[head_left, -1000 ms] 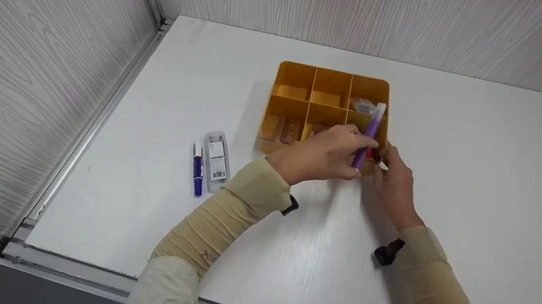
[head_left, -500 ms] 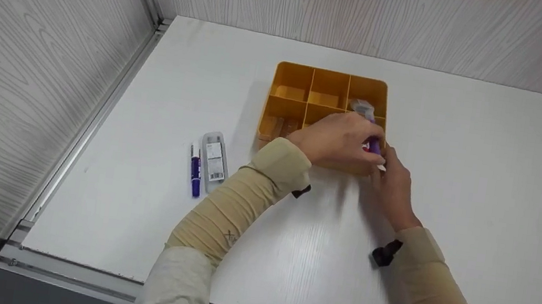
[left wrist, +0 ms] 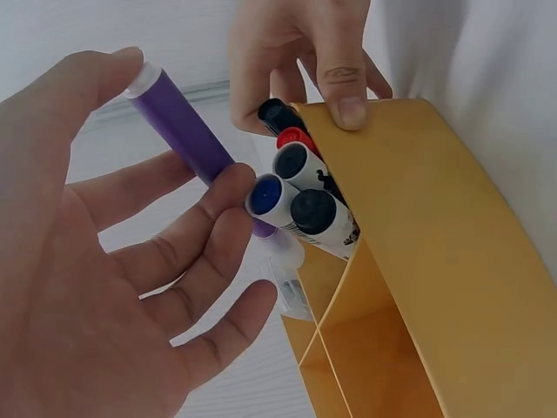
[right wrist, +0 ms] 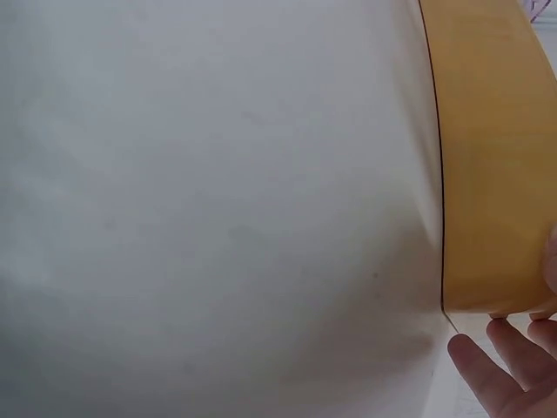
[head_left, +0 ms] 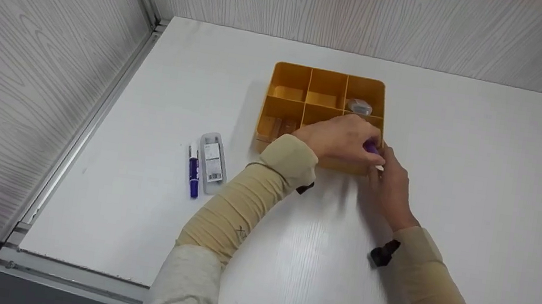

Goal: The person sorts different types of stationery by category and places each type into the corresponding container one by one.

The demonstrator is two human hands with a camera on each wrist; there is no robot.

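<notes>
My left hand (head_left: 339, 138) reaches over the front right compartment of a yellow divided box (head_left: 346, 166). It pinches a purple marker (left wrist: 185, 128), the thumb on its white end and the fingers along its barrel. Tilted, the marker points down beside several upright markers in that compartment, among them a blue-ended marker (left wrist: 269, 197), a red marker (left wrist: 295, 138) and dark-ended ones. My right hand (head_left: 392, 190) holds the box's front right corner, its thumb on the outer front wall and its fingers round the side.
On the table left of the box lie a blue-purple marker (head_left: 194, 172) with a white end and a clear case (head_left: 212, 162) with a white label. A small clear package (head_left: 360, 107) sits in the back right compartment, clear pieces (head_left: 277, 127) in the front left one.
My left hand has moved right and lowered the purple marker toward the front right compartment; its light end has dropped from view in the head view. The right hand has stayed at the box's corner.
</notes>
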